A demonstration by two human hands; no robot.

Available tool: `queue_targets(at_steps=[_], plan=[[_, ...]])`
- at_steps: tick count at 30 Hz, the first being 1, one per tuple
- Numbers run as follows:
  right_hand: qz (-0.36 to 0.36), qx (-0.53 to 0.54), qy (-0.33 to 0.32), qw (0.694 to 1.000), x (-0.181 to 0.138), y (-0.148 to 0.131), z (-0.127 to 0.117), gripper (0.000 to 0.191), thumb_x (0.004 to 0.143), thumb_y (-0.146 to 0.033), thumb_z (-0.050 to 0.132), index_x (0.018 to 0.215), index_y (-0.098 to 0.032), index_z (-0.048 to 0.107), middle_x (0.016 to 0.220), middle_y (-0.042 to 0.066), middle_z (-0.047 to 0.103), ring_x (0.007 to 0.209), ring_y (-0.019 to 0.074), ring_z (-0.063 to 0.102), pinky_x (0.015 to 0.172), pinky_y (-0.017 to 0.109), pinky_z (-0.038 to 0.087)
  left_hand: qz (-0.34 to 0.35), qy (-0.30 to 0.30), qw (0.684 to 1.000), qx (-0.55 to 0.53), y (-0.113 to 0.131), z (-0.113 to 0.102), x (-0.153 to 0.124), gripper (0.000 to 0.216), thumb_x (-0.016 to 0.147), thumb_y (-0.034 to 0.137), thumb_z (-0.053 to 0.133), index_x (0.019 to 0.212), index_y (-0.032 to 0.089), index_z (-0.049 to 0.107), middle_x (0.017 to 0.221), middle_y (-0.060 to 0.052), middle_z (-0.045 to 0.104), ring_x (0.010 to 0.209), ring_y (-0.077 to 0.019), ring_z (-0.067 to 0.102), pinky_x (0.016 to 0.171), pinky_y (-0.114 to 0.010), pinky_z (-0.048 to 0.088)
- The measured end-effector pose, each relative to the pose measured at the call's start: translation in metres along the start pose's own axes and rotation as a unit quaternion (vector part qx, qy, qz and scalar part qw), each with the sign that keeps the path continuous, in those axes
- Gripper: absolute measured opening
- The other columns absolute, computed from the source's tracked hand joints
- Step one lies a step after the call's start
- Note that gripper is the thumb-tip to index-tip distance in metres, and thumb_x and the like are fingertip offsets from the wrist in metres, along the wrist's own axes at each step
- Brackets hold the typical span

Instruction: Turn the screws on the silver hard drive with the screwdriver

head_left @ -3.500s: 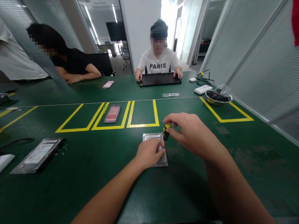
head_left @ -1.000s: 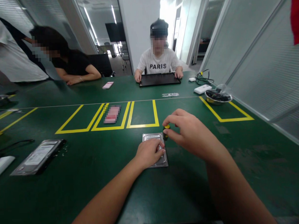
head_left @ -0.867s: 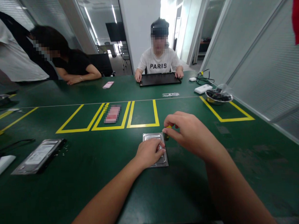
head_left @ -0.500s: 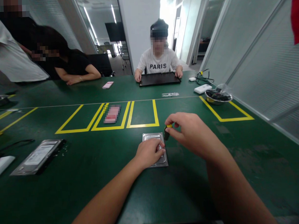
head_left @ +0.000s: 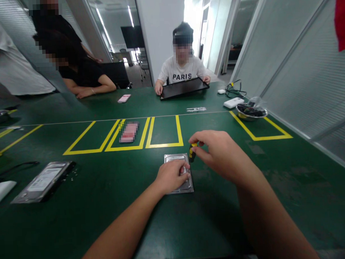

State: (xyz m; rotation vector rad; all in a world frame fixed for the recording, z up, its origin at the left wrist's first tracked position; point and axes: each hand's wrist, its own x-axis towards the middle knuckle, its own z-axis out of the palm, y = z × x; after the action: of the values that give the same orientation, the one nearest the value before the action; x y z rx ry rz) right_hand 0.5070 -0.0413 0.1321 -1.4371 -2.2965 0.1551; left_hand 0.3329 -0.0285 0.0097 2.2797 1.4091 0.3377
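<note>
A silver hard drive (head_left: pixel 176 159) lies flat on the green table (head_left: pixel 107 207) in front of me. My left hand (head_left: pixel 171 176) rests on its near half, fingers curled and pressing down on it. My right hand (head_left: pixel 218 154) pinches a small screwdriver with a yellow and black handle (head_left: pixel 192 152), held upright at the drive's far right corner. The tip is hidden behind the handle and my fingers.
A second hard drive (head_left: pixel 44 180) with small screws beside it lies at the left. Yellow tape boxes (head_left: pixel 164 131) mark the table's middle, one holding a pink item (head_left: pixel 129 131). A metal bowl (head_left: pixel 251 112) and white box (head_left: pixel 234 102) sit far right. Across the table a person holds a black tablet (head_left: pixel 184 87).
My hands stay at the drive, the right one shifting slightly on the screwdriver. The person opposite has tilted the tablet up. Another person has come into view at the far left.
</note>
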Motion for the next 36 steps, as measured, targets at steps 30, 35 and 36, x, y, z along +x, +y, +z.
queue_targets(at_steps=[30, 35, 36], plan=[[-0.027, 0.003, -0.018, 0.999, 0.0015, -0.0007, -0.0007, 0.021, 0.086, -0.012, 0.056, 0.101, -0.017, 0.069, 0.098, 0.007, 0.068, 0.095, 0.0214, 0.06, 0.085, 0.031, 0.042, 0.019, -0.003, 1.0, 0.003, -0.001, -0.0018, 0.0001, 0.015, 0.08, 0.033, 0.063, 0.094, 0.028, 0.065, 0.085, 0.004, 0.067, 0.077, -0.0157, 0.059, 0.06, -0.026, 0.031], [-0.019, 0.017, -0.027, 0.999, 0.003, -0.0021, -0.0005, 0.012, 0.087, -0.022, 0.061, 0.095, -0.019, 0.07, 0.096, 0.006, 0.063, 0.086, 0.018, 0.059, 0.077, 0.028, 0.042, 0.021, 0.003, 1.0, -0.002, -0.0016, -0.0007, 0.0006, 0.016, 0.079, 0.033, 0.064, 0.094, 0.028, 0.064, 0.082, 0.005, 0.066, 0.076, -0.0156, 0.059, 0.06, -0.026, 0.03], [-0.019, 0.017, -0.025, 0.999, 0.0032, -0.0019, -0.0003, 0.011, 0.087, -0.023, 0.062, 0.094, -0.02, 0.07, 0.094, 0.006, 0.063, 0.085, 0.0176, 0.059, 0.076, 0.028, 0.041, 0.02, 0.004, 1.0, -0.003, -0.0017, -0.0007, 0.0006, 0.016, 0.079, 0.033, 0.064, 0.094, 0.028, 0.064, 0.081, 0.005, 0.066, 0.075, -0.0155, 0.059, 0.059, -0.026, 0.029]])
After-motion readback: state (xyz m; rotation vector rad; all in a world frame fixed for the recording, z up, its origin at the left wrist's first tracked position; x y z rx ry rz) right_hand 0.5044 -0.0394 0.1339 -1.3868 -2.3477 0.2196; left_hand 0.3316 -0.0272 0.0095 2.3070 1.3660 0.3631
